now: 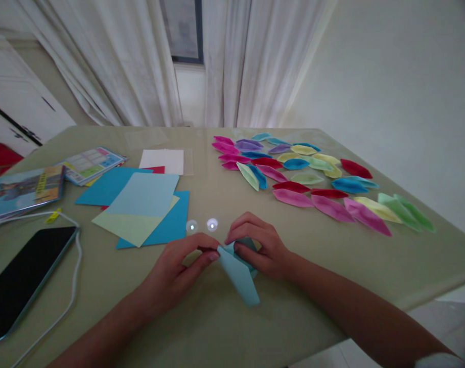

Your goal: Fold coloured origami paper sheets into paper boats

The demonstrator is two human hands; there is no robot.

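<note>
A light blue sheet of folding paper (240, 278), partly folded, is held just above the table between both hands. My left hand (182, 268) pinches its left corner between thumb and fingertips. The fingers of my right hand (261, 248) curl around the upper right part, with the thumb pressed on the paper; some folds are hidden under them. One long flap points down toward the table's front edge. Beyond the left hand lie loose square sheets: a pale blue sheet (146, 191), a pale yellow sheet (136, 227) and a blue sheet (175, 220).
Many folded paper petals (294, 197) in pink, red, blue, yellow and green spread over the table's (301, 317) right side. To the left are a phone (29, 281), a white cable (77, 271), a booklet (25, 191) and a white paper square (162, 161). Curtains (232, 61) hang behind.
</note>
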